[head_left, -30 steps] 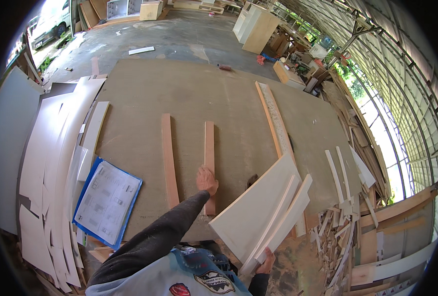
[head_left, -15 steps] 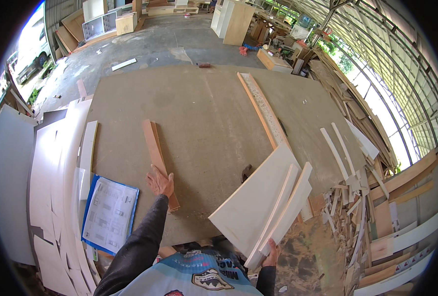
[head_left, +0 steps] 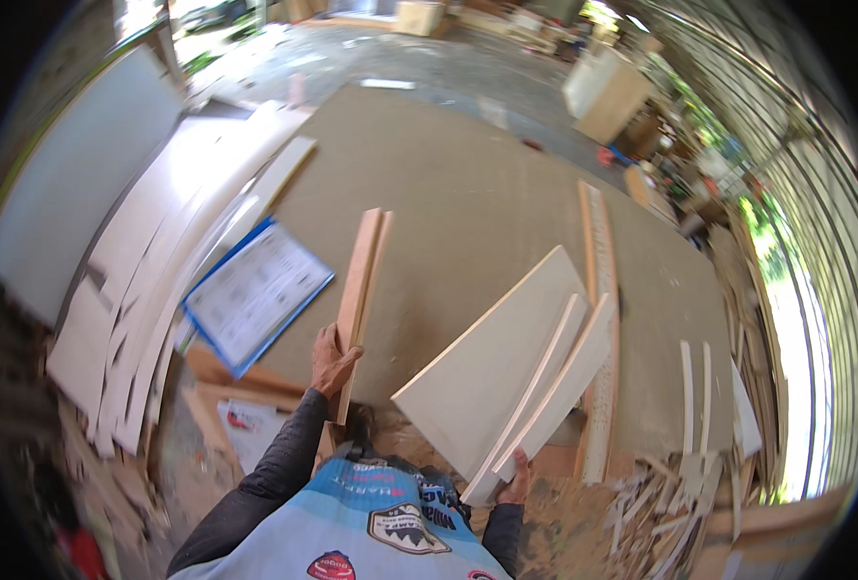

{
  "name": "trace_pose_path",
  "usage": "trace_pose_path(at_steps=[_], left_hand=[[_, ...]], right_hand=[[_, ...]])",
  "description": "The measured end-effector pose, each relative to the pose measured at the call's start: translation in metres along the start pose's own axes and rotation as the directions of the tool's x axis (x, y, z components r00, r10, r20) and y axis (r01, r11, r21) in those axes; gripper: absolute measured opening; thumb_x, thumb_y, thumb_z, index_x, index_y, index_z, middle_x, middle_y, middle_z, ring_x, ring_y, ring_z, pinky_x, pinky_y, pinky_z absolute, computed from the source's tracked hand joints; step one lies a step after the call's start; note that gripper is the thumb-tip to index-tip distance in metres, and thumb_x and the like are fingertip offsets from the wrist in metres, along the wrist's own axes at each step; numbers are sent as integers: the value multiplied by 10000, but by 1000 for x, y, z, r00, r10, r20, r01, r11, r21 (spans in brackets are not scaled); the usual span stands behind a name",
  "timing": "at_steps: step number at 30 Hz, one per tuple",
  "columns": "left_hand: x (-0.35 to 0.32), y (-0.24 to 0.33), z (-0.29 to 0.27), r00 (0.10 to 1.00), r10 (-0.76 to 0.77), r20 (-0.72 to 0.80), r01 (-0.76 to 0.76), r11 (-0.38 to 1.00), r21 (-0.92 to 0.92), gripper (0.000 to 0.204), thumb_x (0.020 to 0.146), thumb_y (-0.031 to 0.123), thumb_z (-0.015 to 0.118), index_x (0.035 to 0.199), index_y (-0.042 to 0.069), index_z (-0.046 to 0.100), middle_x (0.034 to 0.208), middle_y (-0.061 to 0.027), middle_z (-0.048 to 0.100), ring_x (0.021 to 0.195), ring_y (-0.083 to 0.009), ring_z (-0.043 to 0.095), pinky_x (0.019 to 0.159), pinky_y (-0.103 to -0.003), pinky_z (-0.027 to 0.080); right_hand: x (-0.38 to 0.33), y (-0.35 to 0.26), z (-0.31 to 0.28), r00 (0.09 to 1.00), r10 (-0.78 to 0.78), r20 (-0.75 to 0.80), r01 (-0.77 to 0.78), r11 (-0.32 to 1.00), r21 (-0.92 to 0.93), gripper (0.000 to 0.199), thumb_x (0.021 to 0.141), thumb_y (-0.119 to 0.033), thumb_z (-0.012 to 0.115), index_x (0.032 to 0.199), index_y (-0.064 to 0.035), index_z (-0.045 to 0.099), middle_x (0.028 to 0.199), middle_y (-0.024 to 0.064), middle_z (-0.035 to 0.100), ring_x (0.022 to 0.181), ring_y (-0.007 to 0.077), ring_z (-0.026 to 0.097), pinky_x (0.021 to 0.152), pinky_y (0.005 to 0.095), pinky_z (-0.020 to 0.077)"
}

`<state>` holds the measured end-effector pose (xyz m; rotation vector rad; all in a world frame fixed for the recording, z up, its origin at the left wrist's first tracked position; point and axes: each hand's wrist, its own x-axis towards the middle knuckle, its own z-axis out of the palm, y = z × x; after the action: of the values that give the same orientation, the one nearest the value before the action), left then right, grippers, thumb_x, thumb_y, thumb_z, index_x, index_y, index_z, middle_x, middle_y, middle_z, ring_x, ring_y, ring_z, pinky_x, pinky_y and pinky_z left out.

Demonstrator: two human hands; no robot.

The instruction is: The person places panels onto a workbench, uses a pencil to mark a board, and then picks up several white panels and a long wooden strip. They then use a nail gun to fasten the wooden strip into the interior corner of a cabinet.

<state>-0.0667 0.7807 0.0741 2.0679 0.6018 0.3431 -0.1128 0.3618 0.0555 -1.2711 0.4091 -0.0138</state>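
Observation:
My left hand (head_left: 335, 362) is closed round the near part of a pair of reddish-brown wooden strips (head_left: 359, 266), which lie lengthwise on the large brown sheet (head_left: 438, 184). At the near edge my right hand (head_left: 514, 480) grips the ends of two narrow white boards (head_left: 557, 398). These rest along a wider off-white panel (head_left: 492, 362) with a pale wooden edge. How the fingers sit beneath the boards is hidden. Left of my left hand lies a blue clipboard (head_left: 258, 295) with printed sheets.
A long, wood-edged strip (head_left: 600, 338) runs across the brown sheet on the right. Beyond it lie two thin white strips (head_left: 697, 396). Offcuts (head_left: 661, 503) heap up at the lower right. White panels (head_left: 148, 290) are stacked along the left side.
My view has swung left and blurs. My left hand has gone from lying spread on the brown strips to gripping them, and they have turned and separated slightly. My right hand keeps its hold.

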Motion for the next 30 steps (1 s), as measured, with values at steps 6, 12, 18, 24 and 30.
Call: trace_pose_path(at_steps=[6, 12, 18, 24, 30], left_hand=[[-197, -51, -56, 986, -65, -152, 43, 989, -144, 667, 678, 222, 770, 1256, -39, 562, 1120, -167, 585, 1059, -313, 575, 933, -356, 455], [-417, -85, -55, 773, -467, -429, 301, 866, -400, 707, 661, 228, 805, 1277, -18, 562, 1082, -100, 600, 1037, -230, 584, 912, -353, 465], [-558, -131, -21, 380, -679, -628, 442, 730, -522, 632, 623, 215, 792, 1184, -20, 620, 1008, -128, 631, 909, -221, 613, 809, -366, 498], [-692, -232, 12, 37, -865, -501, 578, 427, -695, 326, 599, 138, 726, 868, -45, 708, 766, -144, 686, 702, -253, 649, 674, -389, 507], [-829, -255, 39, -76, -927, -367, 855, 129, -502, 440, 574, 281, 750, 763, -108, 672, 746, -288, 661, 680, -380, 654, 667, -438, 510]], right_hand=[[7, -5, -23, 975, 98, 200, -94, 995, -31, 616, 786, -329, 792, 1219, 30, 542, 1113, 134, 616, 958, 235, 630, 846, 355, 527], [-15, -16, -27, 886, 222, 407, -188, 975, -121, 694, 794, -360, 778, 1284, 44, 498, 1170, 156, 591, 1013, 253, 622, 859, 382, 536], [-69, -25, 10, 770, 375, 517, -279, 925, -256, 701, 798, -345, 775, 1319, 24, 486, 1230, 143, 565, 1075, 260, 594, 897, 376, 519], [-113, 21, 58, 671, 347, 656, -146, 928, -342, 715, 808, -358, 761, 1342, 19, 471, 1205, 146, 576, 1078, 254, 593, 897, 374, 518], [-224, 62, 148, 617, 335, 712, -112, 933, -341, 681, 817, -397, 747, 1278, 41, 502, 1098, 143, 609, 955, 246, 642, 811, 355, 548]])
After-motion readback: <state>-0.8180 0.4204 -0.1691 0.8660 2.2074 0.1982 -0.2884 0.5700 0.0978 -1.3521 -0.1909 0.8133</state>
